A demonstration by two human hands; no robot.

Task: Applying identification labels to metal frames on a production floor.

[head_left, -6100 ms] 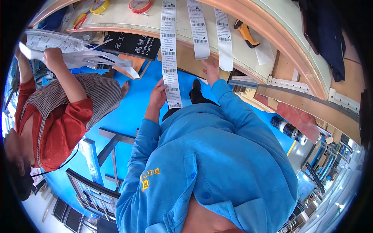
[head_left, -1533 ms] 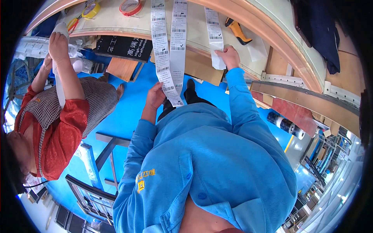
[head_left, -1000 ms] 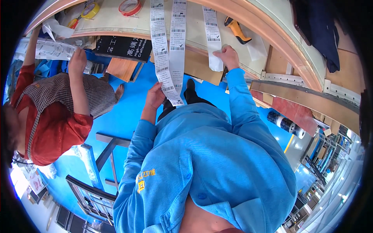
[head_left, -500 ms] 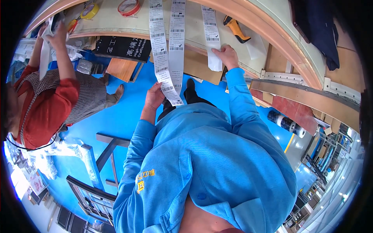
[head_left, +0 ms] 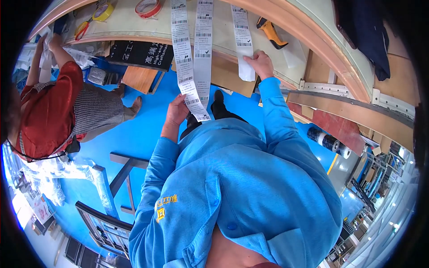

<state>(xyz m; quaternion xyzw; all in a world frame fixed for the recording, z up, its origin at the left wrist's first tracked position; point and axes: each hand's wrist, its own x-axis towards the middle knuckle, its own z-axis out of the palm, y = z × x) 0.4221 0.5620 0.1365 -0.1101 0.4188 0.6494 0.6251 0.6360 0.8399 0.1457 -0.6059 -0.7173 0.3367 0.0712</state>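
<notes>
Head view: left hand [head_left: 177, 110] pinching two long label strips [head_left: 191, 58] hanging over the table [head_left: 277, 27] edge; right hand [head_left: 259, 64] gripping a shorter strip [head_left: 242, 40] at that edge. Best kept flat, untwisted, clear of the yellow tool [head_left: 271, 33].

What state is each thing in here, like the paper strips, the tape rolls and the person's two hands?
Left hand: closed on the lower end of the long label strips.
Long label strips: two, hanging off the table edge side by side.
Right hand: pinching the short label strip.
Short label strip: hanging over the edge, held at its lower end.
Red tape roll: lying flat on the table.
Yellow tool: lying on its side.
</notes>
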